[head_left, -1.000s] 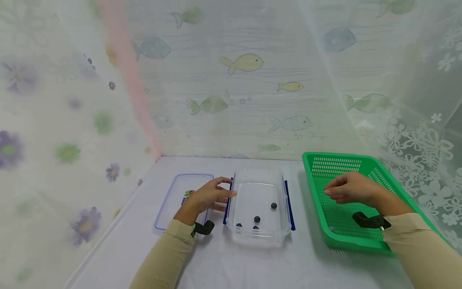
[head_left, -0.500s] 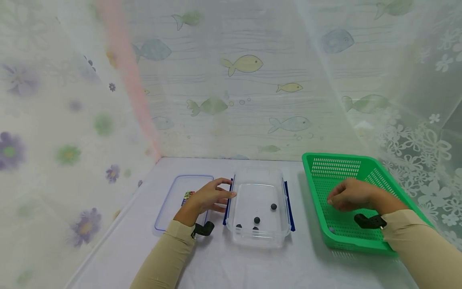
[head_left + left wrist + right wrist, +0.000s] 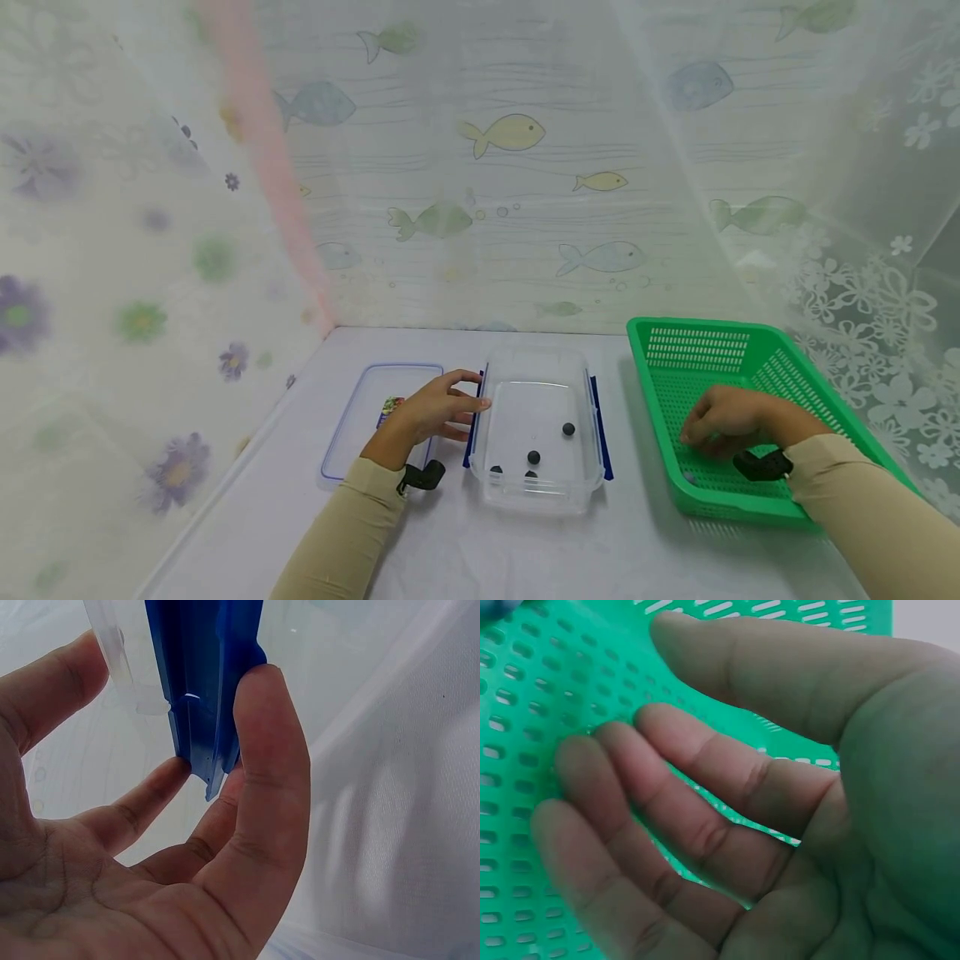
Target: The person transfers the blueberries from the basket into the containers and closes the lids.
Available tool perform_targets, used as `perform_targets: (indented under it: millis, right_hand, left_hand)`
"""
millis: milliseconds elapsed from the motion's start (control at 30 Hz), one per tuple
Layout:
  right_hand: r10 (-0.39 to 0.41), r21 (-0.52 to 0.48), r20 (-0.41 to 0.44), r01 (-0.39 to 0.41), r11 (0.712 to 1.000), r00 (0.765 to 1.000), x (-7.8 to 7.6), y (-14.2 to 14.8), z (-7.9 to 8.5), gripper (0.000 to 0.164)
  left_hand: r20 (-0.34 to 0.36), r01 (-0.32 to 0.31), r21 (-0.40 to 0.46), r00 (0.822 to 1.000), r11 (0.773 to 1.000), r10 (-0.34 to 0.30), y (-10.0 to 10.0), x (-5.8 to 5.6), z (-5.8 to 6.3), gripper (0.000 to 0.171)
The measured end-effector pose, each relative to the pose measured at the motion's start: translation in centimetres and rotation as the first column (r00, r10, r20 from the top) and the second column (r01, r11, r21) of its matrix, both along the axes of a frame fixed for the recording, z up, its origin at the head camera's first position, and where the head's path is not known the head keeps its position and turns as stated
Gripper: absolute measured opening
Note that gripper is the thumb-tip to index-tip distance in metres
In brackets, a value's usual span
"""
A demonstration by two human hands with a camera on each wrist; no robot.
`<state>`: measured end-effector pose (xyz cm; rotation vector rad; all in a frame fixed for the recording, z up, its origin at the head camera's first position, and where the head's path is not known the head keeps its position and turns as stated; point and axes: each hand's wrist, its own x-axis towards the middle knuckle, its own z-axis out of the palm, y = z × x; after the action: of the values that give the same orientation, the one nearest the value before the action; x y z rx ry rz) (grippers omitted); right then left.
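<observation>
Balls (image 3: 533, 456): 4 in 1 clear tub (image 3: 542, 497); 1 green basket (image 3: 705, 336).

- The clear plastic container (image 3: 537, 433) is see-through and smooth, with a faint gloss on its walls.
- Its blue latch (image 3: 202, 682) is opaque, glossy moulded plastic.
- The lid (image 3: 375, 417) is thin clear plastic with a blue-tinted rim.
- The green basket (image 3: 701, 367) is matt plastic, pierced all over with small slots.
- The small dark balls (image 3: 533, 457) look matt.
- The tablecloth (image 3: 465, 542) is smooth white fabric.
- The sleeves (image 3: 337, 542) are soft beige cloth.
</observation>
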<state>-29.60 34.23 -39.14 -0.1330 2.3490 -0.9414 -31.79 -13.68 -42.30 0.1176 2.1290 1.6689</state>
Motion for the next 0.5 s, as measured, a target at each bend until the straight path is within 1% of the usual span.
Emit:
perform_targets:
  millis: [100,367,500]
  right_hand:
    - [-0.002,0.022,0.017,0.002,1.0,1.0,0.1,-0.1,0.0,0.027]
    - [0.034,0.005,0.053,-0.034,0.999,0.998,0.4,-0.8,-0.5,0.019]
    - [0.055,0.034,0.067,-0.058,0.998,0.996,0.6,-1.1,-0.5,0.016]
  left_hand:
    - [-0.002,-0.001,0.0,1.0,1.0,0.001,0.0,0.0,0.0,0.075]
    - [-0.016,-0.003,-0.016,1.0,1.0,0.002,0.0,-0.2,-0.2,0.074]
    - [-0.015,0.004,-0.013,1.0,1.0,-0.005,-0.1,-0.2,-0.3,0.074]
